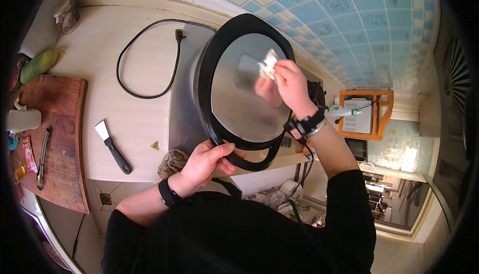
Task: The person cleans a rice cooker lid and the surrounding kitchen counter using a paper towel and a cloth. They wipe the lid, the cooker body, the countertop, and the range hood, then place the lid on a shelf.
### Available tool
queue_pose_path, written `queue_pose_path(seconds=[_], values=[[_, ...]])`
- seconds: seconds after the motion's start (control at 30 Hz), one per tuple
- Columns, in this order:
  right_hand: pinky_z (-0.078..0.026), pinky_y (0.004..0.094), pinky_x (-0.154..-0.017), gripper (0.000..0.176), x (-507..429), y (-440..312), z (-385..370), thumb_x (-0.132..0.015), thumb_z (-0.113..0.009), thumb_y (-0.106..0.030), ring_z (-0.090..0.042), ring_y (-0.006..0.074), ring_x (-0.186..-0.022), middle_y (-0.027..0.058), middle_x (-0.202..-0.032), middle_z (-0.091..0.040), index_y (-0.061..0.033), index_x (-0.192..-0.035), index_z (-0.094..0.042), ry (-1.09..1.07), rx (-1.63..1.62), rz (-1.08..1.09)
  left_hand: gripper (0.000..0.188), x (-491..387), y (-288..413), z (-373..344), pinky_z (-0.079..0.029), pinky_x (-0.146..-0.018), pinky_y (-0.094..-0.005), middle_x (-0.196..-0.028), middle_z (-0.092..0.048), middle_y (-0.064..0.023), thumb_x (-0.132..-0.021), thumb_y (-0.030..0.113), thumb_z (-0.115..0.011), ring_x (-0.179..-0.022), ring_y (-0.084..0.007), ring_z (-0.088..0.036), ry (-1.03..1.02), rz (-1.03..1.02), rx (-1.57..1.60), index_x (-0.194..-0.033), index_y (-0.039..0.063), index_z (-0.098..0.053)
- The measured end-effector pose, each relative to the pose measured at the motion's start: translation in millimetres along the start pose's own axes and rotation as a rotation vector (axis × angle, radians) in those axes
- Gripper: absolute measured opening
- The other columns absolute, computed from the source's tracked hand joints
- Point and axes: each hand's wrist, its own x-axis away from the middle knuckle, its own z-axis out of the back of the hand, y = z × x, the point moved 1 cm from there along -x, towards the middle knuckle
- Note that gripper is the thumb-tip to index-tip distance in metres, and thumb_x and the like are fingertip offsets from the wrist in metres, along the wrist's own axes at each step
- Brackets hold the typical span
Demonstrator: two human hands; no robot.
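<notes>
A black-rimmed electric appliance (205,83) with a shiny metal face stands tilted on the counter. My left hand (209,160) grips the loop handle (250,164) at its near end, thumb on top. Between the fingertips of my right hand (293,83) is a crumpled white tissue (268,64), held at the metal face (239,105). The face mirrors my fingers, and I cannot tell whether the tissue presses on it. A black power cord (120,62) loops out to the left, ending in a plug (179,34).
A scraper (113,147) with a black handle lies on the pale counter (142,124). Beside my left wrist sits a bunched brown cloth (172,162). At left, a wooden board (63,124) carries a knife-like tool (43,158). A spray bottle (338,110) stands at right.
</notes>
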Motion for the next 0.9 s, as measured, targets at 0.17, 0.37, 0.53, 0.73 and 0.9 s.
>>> queue_pose_path(seconds=[0.17,0.37,0.53,0.73,0.9], values=[[-0.051,0.0317,-0.075,0.014,2.8,-2.3,-0.4,-0.08,-0.058,0.0,-0.062,0.0264,-0.085,0.01,-0.096,-0.063,0.0005,-0.092,-0.065,0.032,-0.009,0.01,0.027,-0.4,-0.6,0.6,-0.056,-0.058,-0.0223,-0.101,-0.066,-0.0211,-0.094,0.019,-0.051,-0.058,-0.0148,-0.065,0.006,0.0,-0.003,-0.098,-0.007,-0.059],[-0.051,0.0317,-0.074,0.015,2.3,-14.4,6.4,-0.079,-0.059,0.002,-0.063,0.0272,-0.083,0.0106,-0.096,-0.063,0.0004,-0.091,-0.066,0.038,0.0,-0.103,0.029,-1.7,-3.2,3.1,-0.054,-0.058,-0.0207,-0.097,-0.067,-0.0146,-0.093,0.024,-0.055,-0.059,-0.01,-0.063,-0.022,0.003,-0.013,-0.103,-0.003,-0.058],[-0.048,0.0384,-0.086,0.022,-5.9,-24.3,-17.4,-0.081,-0.056,-0.004,-0.058,0.0323,-0.1,0.0128,-0.111,-0.061,-0.0035,-0.101,-0.066,-0.074,-0.087,0.201,0.026,-0.1,-1.9,2.4,-0.055,-0.058,-0.0214,-0.102,-0.066,-0.0215,-0.093,0.019,-0.051,-0.059,-0.0143,-0.065,0.009,-0.014,-0.025,-0.096,-0.005,-0.059],[-0.04,0.0419,-0.099,0.038,-9.7,45.8,-10.8,-0.091,-0.049,-0.017,-0.047,0.0394,-0.118,0.0248,-0.134,-0.045,0.0066,-0.12,-0.051,-0.064,0.048,-0.216,0.03,0.3,0.2,1.7,-0.054,-0.06,-0.0208,-0.1,-0.068,-0.014,-0.093,0.025,-0.057,-0.061,-0.01,-0.063,-0.036,-0.01,-0.035,-0.104,-0.002,-0.06],[-0.025,0.0448,-0.11,0.066,-87.7,65.6,-46.6,-0.093,-0.046,-0.04,-0.028,0.0428,-0.133,0.0323,-0.142,-0.03,0.012,-0.132,-0.036,-0.21,0.048,-0.263,0.03,-1.6,1.1,3.2,-0.056,-0.062,-0.0225,-0.104,-0.066,-0.0196,-0.093,0.021,-0.054,-0.064,-0.0131,-0.065,-0.018,-0.013,-0.077,-0.104,-0.007,-0.058]])
